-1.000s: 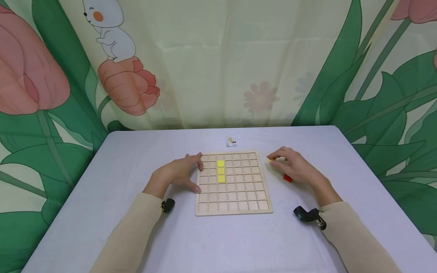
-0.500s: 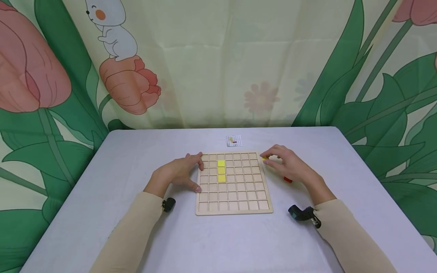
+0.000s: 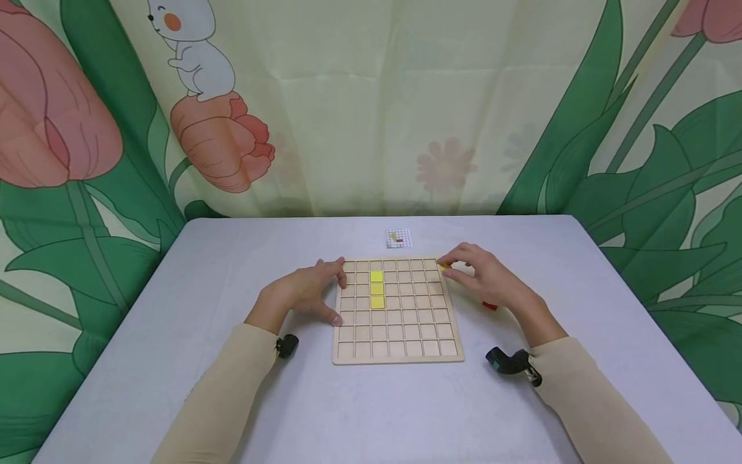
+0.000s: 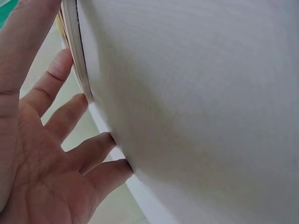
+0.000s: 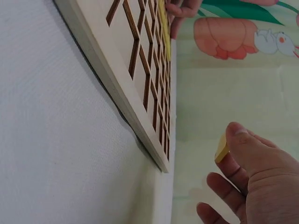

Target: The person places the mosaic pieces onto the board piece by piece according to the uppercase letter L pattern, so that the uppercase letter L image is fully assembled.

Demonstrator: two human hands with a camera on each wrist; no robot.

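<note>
Wooden grid board (image 3: 400,334) lies flat on the white table (image 3: 394,412), just below the frame's middle. Your left hand (image 3: 298,295), left of centre, spreads thumb and fingers wide against the board's left edge. Your right hand (image 3: 494,275), right of centre, is by its upper right corner. A printed card (image 3: 399,238) lies above the board. Three yellow tiles (image 3: 377,289) sit one above another in the board's third column from the left. Your right thumb and fingertips pinch another yellow piece (image 5: 222,148); below that hand lies a red piece (image 3: 490,305), partly hidden.
</note>
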